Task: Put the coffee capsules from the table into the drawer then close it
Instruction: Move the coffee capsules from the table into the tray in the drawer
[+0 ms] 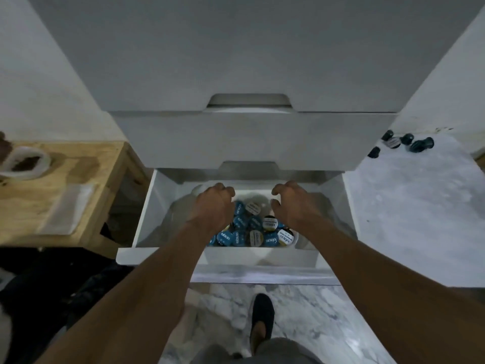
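Drawer point(157, 254) was seen pulled open, partly filled with coffee capsules point(252, 229). Both hands were held over it. Left hand point(214, 206) was curled knuckles-up, and any contents could not be told. Right hand point(291, 203) was loosely curled, nothing seen held. Loose capsules point(401, 144) lay scattered on the marble table point(420, 206), up and right of the drawer, nearer the right hand.

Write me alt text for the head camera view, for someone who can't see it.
The left hand and right hand hover with curled fingers over an open white drawer holding coffee capsules. A few dark capsules lie on the marble surface to the right.
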A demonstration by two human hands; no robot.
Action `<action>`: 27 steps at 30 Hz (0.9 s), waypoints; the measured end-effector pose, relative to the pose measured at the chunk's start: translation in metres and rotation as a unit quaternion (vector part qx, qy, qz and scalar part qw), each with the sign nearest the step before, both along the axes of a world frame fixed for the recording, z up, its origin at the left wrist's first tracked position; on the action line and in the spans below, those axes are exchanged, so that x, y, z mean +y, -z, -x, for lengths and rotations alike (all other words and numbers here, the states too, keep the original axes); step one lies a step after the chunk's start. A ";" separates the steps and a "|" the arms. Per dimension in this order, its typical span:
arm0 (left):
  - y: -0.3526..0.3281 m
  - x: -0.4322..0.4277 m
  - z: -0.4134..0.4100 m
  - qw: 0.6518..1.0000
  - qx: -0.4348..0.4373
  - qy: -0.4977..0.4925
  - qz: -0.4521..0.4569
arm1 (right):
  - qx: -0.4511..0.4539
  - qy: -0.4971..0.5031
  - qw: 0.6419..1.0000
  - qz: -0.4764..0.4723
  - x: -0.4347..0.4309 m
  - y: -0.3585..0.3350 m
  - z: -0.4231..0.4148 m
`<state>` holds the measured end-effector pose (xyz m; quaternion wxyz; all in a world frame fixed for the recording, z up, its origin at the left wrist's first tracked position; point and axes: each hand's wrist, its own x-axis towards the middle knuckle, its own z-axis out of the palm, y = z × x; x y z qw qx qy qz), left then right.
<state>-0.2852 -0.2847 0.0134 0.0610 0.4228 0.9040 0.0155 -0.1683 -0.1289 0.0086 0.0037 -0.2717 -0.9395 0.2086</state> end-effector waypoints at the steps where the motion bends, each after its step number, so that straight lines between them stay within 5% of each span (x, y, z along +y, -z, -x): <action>1: -0.003 -0.002 -0.004 1.000 0.001 0.010 0.016 | 0.002 0.003 1.000 -0.008 -0.002 -0.006 -0.007; 3: -0.011 -0.006 -0.012 0.998 -0.001 0.038 0.040 | 0.017 0.019 0.999 -0.026 -0.007 -0.017 -0.022; 14: -0.046 -0.006 -0.107 0.985 -0.011 0.101 -0.138 | 0.069 0.112 0.987 -0.087 -0.041 -0.050 -0.138; 27: -0.067 0.111 -0.222 0.962 0.015 0.204 -0.180 | 0.085 0.189 0.975 -0.085 0.052 -0.058 -0.256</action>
